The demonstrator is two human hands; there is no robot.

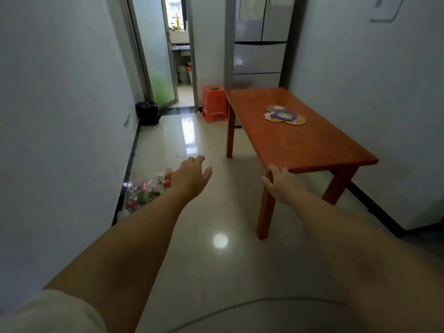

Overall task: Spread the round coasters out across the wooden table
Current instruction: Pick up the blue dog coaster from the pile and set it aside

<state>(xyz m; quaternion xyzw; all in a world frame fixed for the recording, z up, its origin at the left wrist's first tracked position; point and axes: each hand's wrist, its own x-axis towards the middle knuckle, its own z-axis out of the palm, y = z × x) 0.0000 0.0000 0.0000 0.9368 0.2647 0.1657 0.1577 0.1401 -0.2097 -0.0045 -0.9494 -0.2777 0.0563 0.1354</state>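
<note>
My left hand (192, 174) hangs spread and empty over the floor; my right hand (281, 181), fingers loose, holds nothing at the wooden table (312, 150)'s near corner. Farther on, the round coasters (284, 115) lie overlapped mid-table. Far left stands an orange stool (214, 104).

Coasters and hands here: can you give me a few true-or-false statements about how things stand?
1. The round coasters lie overlapping in one cluster on the wooden table. True.
2. The right hand holds a coaster. False: it is empty, at the table's near corner.
3. The left hand hangs open over the floor. True.
4. A blue stool stands beside the table. False: the plastic stool is orange-red.
5. The coasters are already spread out. False: still bunched together.
</note>
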